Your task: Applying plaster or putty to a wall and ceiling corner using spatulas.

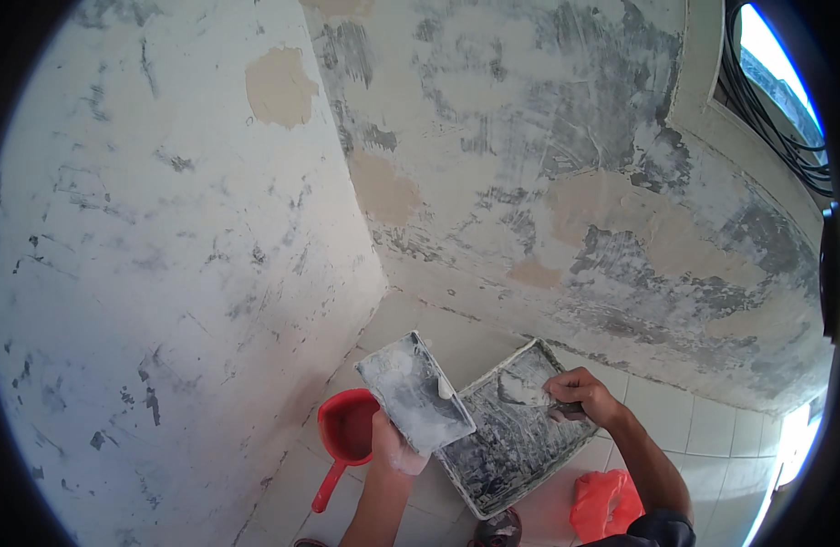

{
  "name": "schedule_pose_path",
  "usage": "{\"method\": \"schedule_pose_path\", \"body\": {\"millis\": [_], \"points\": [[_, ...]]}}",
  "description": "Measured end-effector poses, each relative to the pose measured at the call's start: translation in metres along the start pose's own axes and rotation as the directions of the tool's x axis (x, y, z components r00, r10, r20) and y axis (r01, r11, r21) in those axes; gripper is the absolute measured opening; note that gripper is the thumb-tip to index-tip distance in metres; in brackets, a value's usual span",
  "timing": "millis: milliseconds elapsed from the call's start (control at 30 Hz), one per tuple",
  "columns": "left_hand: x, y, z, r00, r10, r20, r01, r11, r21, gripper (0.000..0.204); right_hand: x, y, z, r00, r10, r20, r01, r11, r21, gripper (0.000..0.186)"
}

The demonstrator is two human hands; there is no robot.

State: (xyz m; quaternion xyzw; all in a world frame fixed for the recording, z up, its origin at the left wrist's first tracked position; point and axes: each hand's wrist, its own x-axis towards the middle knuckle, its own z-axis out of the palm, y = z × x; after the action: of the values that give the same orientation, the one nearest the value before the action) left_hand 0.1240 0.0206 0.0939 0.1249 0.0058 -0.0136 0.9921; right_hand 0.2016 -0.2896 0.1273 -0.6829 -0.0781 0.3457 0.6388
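In my left hand [394, 448] is a small rectangular tray [411, 392] with a pale rim, smeared with white putty. The hand grips it by its lower edge, fingers mostly hidden beneath. My right hand [584, 398] is closed on the handle of a putty knife [525, 389], whose blade is coated in wet putty. That blade is over the far end of a larger shallow tray [502, 460], streaked with grey and white residue. The small tray overlaps the large tray's left edge; whether they touch, I cannot tell.
A red dipper [328, 487] sits left of my left hand, by the wall. A crumpled red plastic bag [607, 506] lies near my right forearm. Patchy walls [174, 228] meet in a corner ahead, above floor tiles [662, 410]. Black cables [767, 123] hang at upper right.
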Motion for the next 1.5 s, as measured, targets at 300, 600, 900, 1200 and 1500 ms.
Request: {"method": "schedule_pose_path", "body": {"millis": [300,600,900,1200,1500], "points": [[0.192,0.077,-0.018,0.657,0.754,0.011,-0.520,0.442,0.731,0.027,0.003,0.040,-0.016,0.953,-0.035,-0.300,0.156,0.908,0.389,0.036],[0.297,0.071,-0.035,0.403,0.866,0.296,-0.546,-0.032,0.837,0.027,0.016,0.061,-0.024,0.948,0.090,-0.305,0.052,0.903,0.427,0.034],[0.324,0.044,-0.029,0.318,0.889,0.329,-0.503,-0.136,0.854,0.030,0.023,0.062,-0.037,0.938,0.110,-0.329,0.035,0.915,0.403,0.034],[0.269,-0.021,-0.047,0.509,0.724,0.464,-0.565,-0.126,0.815,0.031,0.027,0.070,-0.032,0.934,0.131,-0.333,0.036,0.892,0.451,0.031],[0.321,0.055,-0.023,0.283,0.920,0.270,-0.514,-0.092,0.853,0.027,0.020,0.065,-0.030,0.927,0.133,-0.351,0.040,0.895,0.444,0.032]]}}
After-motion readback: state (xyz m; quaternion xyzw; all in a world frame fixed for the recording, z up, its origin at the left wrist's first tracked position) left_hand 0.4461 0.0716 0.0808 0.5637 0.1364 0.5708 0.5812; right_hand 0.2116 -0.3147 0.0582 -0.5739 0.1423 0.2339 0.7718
